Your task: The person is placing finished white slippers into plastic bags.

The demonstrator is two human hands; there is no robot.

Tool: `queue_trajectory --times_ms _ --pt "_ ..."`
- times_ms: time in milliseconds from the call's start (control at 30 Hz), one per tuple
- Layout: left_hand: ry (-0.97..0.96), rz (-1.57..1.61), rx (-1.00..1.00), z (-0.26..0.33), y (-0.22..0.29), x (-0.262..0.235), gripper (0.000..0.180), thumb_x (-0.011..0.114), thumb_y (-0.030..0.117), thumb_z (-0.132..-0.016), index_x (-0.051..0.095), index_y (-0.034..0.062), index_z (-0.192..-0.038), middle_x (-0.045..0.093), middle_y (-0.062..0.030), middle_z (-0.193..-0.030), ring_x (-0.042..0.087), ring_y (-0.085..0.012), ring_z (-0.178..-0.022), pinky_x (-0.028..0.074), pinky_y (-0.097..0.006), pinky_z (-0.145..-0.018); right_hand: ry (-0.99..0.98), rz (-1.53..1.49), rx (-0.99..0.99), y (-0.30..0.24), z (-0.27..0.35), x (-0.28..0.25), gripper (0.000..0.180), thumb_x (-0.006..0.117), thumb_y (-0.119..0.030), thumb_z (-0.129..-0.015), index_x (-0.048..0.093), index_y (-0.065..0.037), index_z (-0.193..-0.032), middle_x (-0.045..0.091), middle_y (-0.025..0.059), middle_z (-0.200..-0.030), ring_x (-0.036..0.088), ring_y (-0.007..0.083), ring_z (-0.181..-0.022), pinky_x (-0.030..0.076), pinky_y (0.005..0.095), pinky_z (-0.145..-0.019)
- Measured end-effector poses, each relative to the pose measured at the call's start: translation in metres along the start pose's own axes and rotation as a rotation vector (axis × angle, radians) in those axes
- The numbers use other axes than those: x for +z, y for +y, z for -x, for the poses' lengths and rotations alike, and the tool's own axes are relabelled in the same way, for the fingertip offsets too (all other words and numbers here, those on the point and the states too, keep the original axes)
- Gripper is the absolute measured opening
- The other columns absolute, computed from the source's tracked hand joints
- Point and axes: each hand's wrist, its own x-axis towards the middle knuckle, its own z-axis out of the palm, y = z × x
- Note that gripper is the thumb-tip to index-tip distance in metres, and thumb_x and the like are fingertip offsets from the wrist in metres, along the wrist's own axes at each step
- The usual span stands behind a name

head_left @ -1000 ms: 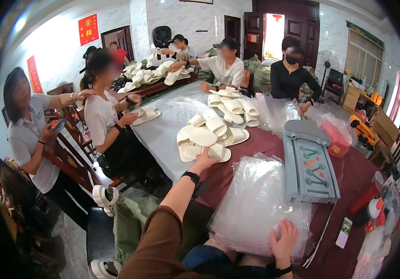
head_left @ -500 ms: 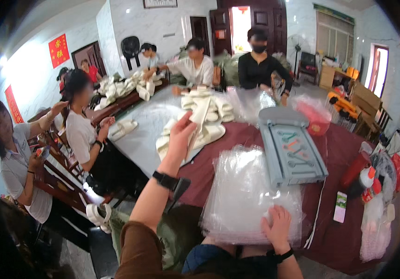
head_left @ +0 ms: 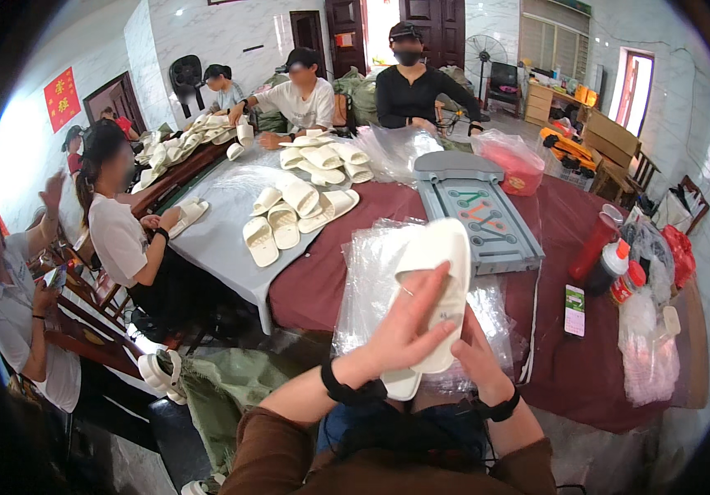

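Observation:
A pair of cream slippers (head_left: 433, 247) is held upright in front of me, one in front of the other. My left hand (head_left: 409, 326) grips them from the left, its fingers over the strap and its thumb across the insole. At the lower right edge, my right hand (head_left: 480, 355) takes hold too, its fingertips partly hidden behind the slippers. Beneath both hands lies a stack of clear plastic bags (head_left: 363, 289) at the near side of the table. More cream slippers (head_left: 301, 206) rest in a cluster to the left.
A grey folding-type board (head_left: 487, 219) with coloured shapes lies beyond the bags. On the right are a phone (head_left: 575, 311), bottles (head_left: 607, 268) and bagged items (head_left: 652, 346). Several people work around the table; a green sack (head_left: 231, 404) stands at my left.
My left hand has brought slippers from the cluster back to in front of me. My right hand has lifted off the bags and onto the slippers. The view has shifted.

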Motion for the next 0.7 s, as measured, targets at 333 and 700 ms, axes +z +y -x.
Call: queue_trajectory --times_ms 333,700 --pt "0.144 -0.129 -0.192 0.069 -0.065 0.025 0.061 0.057 0.0 -0.08 0.042 -0.0013 -0.139 0.051 -0.0243 -0.133 0.048 -0.043 -0.124 0.038 -0.046 -0.108 0.343 0.184 0.185 0.016 0.006 -0.06 0.049 0.054 -0.003 -0.092 0.045 0.003 -0.14 0.061 0.0091 -0.125 0.06 0.0146 -0.109 0.048 0.0277 -0.094" --pt "-0.308 -0.432 -0.398 0.076 -0.088 0.03 0.064 0.066 0.022 -0.082 0.047 0.0146 -0.143 0.055 -0.0204 -0.128 0.061 -0.0394 -0.106 0.052 -0.045 -0.087 0.407 0.293 0.249 0.033 0.028 -0.094 0.048 0.051 0.0 -0.091 0.048 0.003 -0.139 0.063 0.0088 -0.123 0.062 0.0144 -0.106 0.049 0.0268 -0.091"
